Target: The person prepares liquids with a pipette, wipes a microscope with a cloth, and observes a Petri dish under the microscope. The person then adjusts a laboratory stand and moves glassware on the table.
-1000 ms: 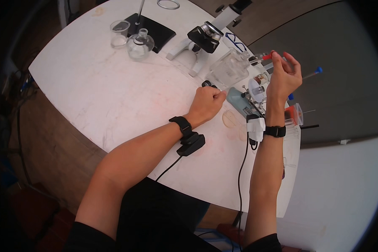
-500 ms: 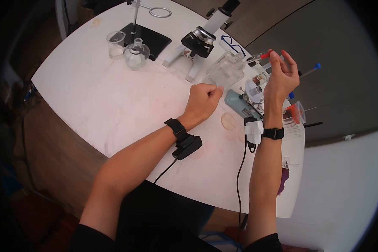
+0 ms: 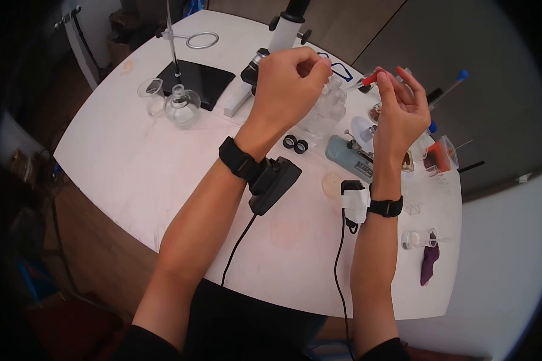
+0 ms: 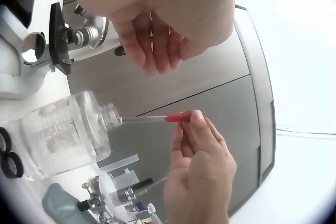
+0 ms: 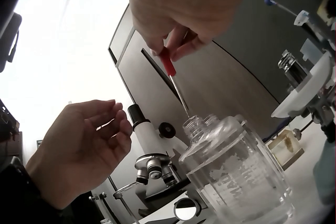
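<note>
Head view: right hand [image 3: 405, 113] pinches a red-bulbed dropper [image 3: 369, 79] in its fingers over the bench [image 3: 162, 168]; left hand [image 3: 290, 89] curls loosely, holding nothing
Left wrist: the tube [image 4: 143, 120] points at the glass bottle [image 4: 65, 136], best kept aligned with its mouth; right wrist: a second neck [image 5: 210, 120] crowds alongside, a microscope [image 5: 150, 139] standing beyond

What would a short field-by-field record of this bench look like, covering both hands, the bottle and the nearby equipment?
Right hand: pinches the red end of a dropper
Left hand: raised, nothing visible in it
Bottle: clear, on the table
Dropper tip: at the bottle's mouth; whether inside is unclear
Equipment: microscope; ring stand with a round flask beside its base
</note>
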The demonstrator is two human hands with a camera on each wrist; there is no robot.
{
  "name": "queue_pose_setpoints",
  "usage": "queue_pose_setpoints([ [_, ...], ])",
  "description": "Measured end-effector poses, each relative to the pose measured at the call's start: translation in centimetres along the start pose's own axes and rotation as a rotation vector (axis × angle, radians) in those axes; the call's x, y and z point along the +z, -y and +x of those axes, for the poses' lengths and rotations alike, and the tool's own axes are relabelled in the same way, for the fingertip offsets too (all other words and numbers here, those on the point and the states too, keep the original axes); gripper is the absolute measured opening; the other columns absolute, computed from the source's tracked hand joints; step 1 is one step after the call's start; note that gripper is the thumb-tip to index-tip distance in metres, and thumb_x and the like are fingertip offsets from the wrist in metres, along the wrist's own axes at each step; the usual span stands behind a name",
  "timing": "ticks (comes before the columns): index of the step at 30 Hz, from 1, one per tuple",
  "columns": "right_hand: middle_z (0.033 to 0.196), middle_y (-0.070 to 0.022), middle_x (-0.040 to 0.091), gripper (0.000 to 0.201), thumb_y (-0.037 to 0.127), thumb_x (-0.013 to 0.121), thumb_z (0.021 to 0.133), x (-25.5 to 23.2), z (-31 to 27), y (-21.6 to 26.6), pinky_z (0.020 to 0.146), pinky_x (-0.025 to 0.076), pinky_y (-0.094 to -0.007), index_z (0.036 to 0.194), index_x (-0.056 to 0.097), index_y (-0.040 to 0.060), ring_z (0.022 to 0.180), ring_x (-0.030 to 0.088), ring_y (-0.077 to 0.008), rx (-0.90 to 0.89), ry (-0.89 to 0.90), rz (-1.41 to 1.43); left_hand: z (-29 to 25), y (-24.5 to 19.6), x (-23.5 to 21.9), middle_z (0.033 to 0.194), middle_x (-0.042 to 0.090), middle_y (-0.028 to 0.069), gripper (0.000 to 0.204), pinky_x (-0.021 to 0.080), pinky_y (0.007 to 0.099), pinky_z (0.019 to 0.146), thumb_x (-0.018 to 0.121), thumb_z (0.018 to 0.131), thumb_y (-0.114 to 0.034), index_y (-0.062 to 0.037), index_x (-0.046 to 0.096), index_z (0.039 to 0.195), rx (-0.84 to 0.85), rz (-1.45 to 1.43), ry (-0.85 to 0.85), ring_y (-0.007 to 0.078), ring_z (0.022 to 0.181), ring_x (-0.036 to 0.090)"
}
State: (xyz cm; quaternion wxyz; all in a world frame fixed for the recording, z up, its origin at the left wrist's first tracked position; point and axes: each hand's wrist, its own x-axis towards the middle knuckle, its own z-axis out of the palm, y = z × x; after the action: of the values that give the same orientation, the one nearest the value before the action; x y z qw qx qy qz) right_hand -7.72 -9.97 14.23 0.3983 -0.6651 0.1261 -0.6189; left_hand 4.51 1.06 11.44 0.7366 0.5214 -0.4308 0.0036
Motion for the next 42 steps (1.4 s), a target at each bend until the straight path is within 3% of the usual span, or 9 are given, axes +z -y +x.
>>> queue_pose_setpoints([
  [1, 0.094, -0.0185, 0.070, 0.032, -0.001, 0.072, 0.082, 0.1, 0.0, 0.2, 0.080, 0.054, -0.0249, 0.110, 0.058, -0.0082, 0.088, 0.068, -0.0179, 0.006, -0.008, -0.032, 0.6, -0.1, 0.0, 0.081, 0.071, 0.0088, 0.018, 0.051, 0.0233, 0.070, 0.064, 0.087, -0.015, 0.0021, 0.070, 0.090, 0.001, 0.059, 0.060, 0.0134, 0.077, 0.067],
  [2, 0.094, -0.0185, 0.070, 0.032, -0.001, 0.072, 0.082, 0.2, 0.0, 0.2, 0.080, 0.054, -0.0249, 0.110, 0.058, -0.0082, 0.088, 0.068, -0.0179, 0.012, -0.013, -0.030, 0.9, -0.1, 0.2, 0.081, 0.071, 0.0088, 0.018, 0.051, 0.0233, 0.070, 0.064, 0.087, -0.015, 0.0021, 0.070, 0.090, -0.002, 0.064, 0.065, 0.0134, 0.077, 0.067],
  [4, 0.094, -0.0187, 0.070, 0.031, -0.002, 0.071, 0.082, 0.4, 0.2, 0.1, 0.080, 0.055, -0.0257, 0.110, 0.059, -0.0080, 0.087, 0.069, -0.0180, -0.015, -0.007, -0.016, 1.6, 0.1, 0.5, 0.090, 0.072, 0.0094, 0.018, 0.052, 0.0283, 0.077, 0.067, 0.082, -0.011, 0.0000, 0.071, 0.095, 0.165, 0.193, 0.115, 0.0181, 0.084, 0.068],
  [7, 0.092, -0.0188, 0.071, 0.031, -0.004, 0.071, 0.081, 0.6, 0.1, -0.3, 0.079, 0.055, -0.0262, 0.109, 0.059, -0.0077, 0.086, 0.069, -0.0184, -0.034, 0.009, -0.014, 2.2, 0.6, 0.8, 0.097, 0.072, 0.0092, 0.021, 0.051, 0.0323, 0.083, 0.069, 0.078, -0.009, -0.0037, 0.072, 0.098, 0.188, 0.291, 0.182, 0.0211, 0.089, 0.067],
  [13, 0.091, -0.0182, 0.071, 0.030, -0.006, 0.071, 0.080, 1.2, 0.8, 0.2, 0.079, 0.055, -0.0263, 0.108, 0.059, -0.0069, 0.084, 0.070, -0.0191, -0.080, 0.048, -0.069, 2.3, 1.3, 2.2, 0.094, 0.072, 0.0093, 0.021, 0.050, 0.0331, 0.079, 0.072, 0.076, -0.014, -0.0058, 0.073, 0.095, 0.212, 0.307, 0.258, 0.0218, 0.087, 0.067],
  [17, 0.093, -0.0200, 0.071, 0.031, -0.001, 0.071, 0.083, 1.1, 0.7, -0.5, 0.078, 0.053, -0.0233, 0.111, 0.058, -0.0070, 0.086, 0.070, -0.0170, -0.112, 0.086, -0.097, 2.1, 2.0, 2.8, 0.089, 0.072, 0.0086, 0.020, 0.050, 0.0330, 0.077, 0.073, 0.075, -0.016, -0.0055, 0.073, 0.092, 0.202, 0.279, 0.230, 0.0214, 0.083, 0.067],
  [25, 0.095, -0.0226, 0.070, 0.032, -0.001, 0.069, 0.085, 2.0, 0.7, -0.6, 0.084, 0.053, -0.0272, 0.113, 0.057, -0.0078, 0.090, 0.070, -0.0202, -0.060, 0.112, -0.101, 2.4, 2.9, 2.9, 0.077, 0.071, 0.0101, 0.018, 0.049, 0.0346, 0.072, 0.076, 0.073, -0.015, -0.0024, 0.072, 0.086, 0.150, 0.245, 0.188, 0.0234, 0.075, 0.066],
  [42, 0.095, -0.0219, 0.070, 0.039, -0.005, 0.071, 0.081, 2.1, 0.8, -0.9, 0.084, 0.054, -0.0276, 0.116, 0.056, -0.0071, 0.089, 0.069, -0.0204, 0.010, 0.155, -0.056, 2.3, 2.7, 2.8, 0.078, 0.071, 0.0134, 0.020, 0.051, 0.0345, 0.073, 0.079, 0.070, -0.015, -0.0019, 0.075, 0.084, 0.083, 0.233, 0.146, 0.0255, 0.073, 0.066],
])
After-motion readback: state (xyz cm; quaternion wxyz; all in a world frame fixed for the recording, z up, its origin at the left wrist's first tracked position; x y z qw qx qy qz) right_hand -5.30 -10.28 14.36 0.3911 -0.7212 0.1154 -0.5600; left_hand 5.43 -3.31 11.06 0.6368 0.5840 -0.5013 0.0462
